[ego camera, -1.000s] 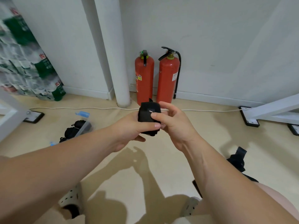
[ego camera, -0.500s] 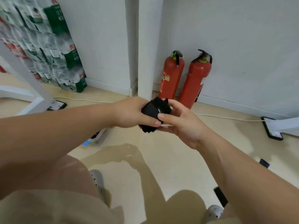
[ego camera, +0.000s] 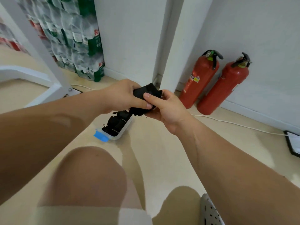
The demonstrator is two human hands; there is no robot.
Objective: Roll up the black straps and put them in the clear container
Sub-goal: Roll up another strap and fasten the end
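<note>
Item 1: stacked packs of bottled water (ego camera: 78,43), upper left of frame. Red Chinese characters on the green wrap; one looks like "农", the rest are blurred.
Item 2: left fire extinguisher (ego camera: 199,82), centre right. Its label (ego camera: 195,78) is too small to read.

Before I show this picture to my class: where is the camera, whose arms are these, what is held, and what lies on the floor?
No machine here: a person wears the camera on the head, so you look down along their own arms. The left hand and right hand together grip a rolled black strap. On the floor below sits a clear container holding more black straps. Two red fire extinguishers stand by the wall; packs of bottled water are stacked at the left.
</note>
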